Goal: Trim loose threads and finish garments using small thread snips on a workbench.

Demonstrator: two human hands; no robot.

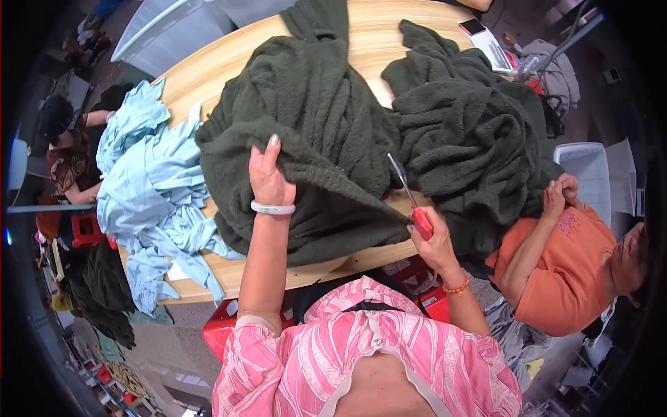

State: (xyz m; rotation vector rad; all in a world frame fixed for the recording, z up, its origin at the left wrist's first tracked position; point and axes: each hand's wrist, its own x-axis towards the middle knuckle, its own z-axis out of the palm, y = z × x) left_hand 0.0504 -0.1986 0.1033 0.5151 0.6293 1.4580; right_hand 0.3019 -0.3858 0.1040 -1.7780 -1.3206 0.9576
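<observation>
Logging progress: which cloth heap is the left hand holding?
The middle dark green heap; the left hand touches neither the right green heap nor the blue heap.

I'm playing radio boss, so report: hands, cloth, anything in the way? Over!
Left hand on dark green cloth. Right hand gripping red-handled tool. Cloth bunched on table; second dark heap close on its right.

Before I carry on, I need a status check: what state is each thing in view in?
Left hand: at the raised fold, grip unclear
Right hand: closed around the red-handled tool
Red-handled tool: held, metal end pointing away from the wearer
Middle dark green cloth: bunched, one fold raised
Right dark green cloth: heaped
Light blue cloth: heaped, partly overhanging the table
White bin: open-topped
</observation>
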